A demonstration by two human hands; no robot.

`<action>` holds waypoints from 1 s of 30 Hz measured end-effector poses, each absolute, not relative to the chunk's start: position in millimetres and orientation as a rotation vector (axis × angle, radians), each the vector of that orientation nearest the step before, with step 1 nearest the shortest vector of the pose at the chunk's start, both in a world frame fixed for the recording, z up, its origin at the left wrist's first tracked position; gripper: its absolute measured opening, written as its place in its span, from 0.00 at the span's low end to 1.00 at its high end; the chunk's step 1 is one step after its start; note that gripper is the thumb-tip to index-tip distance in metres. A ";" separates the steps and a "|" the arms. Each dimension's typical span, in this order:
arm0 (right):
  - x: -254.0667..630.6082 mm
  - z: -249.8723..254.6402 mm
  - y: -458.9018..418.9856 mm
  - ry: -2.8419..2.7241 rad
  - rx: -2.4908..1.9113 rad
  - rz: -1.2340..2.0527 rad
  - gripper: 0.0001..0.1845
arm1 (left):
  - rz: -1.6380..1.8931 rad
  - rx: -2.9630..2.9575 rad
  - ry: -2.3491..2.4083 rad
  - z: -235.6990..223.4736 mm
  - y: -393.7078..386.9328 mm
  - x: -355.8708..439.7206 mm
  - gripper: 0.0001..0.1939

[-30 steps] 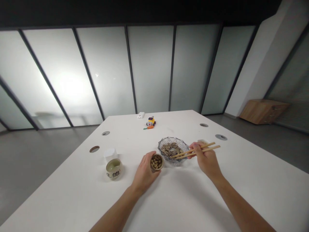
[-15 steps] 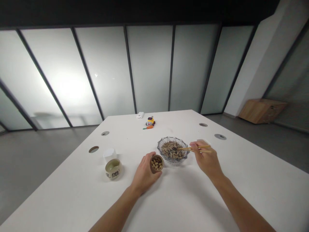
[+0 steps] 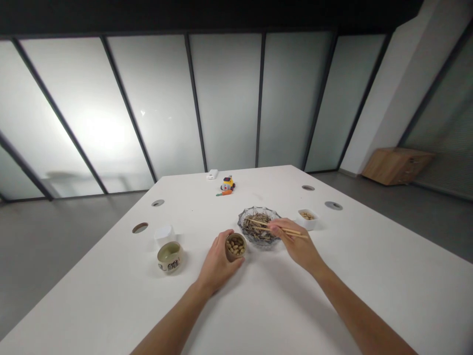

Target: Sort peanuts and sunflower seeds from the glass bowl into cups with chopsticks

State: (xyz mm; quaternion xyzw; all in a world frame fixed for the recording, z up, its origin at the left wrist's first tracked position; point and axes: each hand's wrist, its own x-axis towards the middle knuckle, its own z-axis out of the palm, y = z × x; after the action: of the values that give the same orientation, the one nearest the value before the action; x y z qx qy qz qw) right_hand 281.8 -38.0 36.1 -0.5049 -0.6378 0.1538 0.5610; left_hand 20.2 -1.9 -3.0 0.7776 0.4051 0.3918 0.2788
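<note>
On the left of the table (image 3: 111,281), found white box (image 3: 164,235), with lettered cup (image 3: 170,257) just in front of it, upright. Next to the right, noted left hand (image 3: 218,261): curled round nut cup (image 3: 237,256), thumb near side, fingers far side, holding it firmly by the look; nuts (image 3: 235,245) visible inside, mouth tipped toward the camera. Cannot tell if clear of the table. Just beside it, noted glass bowl (image 3: 260,242) of striped seeds (image 3: 260,235), chopsticks (image 3: 263,223) reaching in from the right, tips slightly parted; cannot tell if pinching anything. Gripped between fingers and thumb of right hand (image 3: 295,245), over the bowl's right rim. Beyond, at right, saw white dish (image 3: 308,226) with more nuts. Judged to be at the picking step, working chopsticks among seeds; would next call for narrowing the tips squarely on one piece, nut cup steady.
</note>
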 end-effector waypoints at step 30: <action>283.1 48.9 -52.9 -1.469 -1.084 -0.337 0.22 | 1.071 2.047 1.113 -1.7 -0.8 19.6 0.34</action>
State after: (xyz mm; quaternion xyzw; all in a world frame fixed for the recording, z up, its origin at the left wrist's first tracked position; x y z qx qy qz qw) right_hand 283.1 -52.9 48.9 -0.4675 -0.6334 -0.1452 0.5994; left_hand 19.6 -0.8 -1.7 0.7652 0.4160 0.4005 0.2847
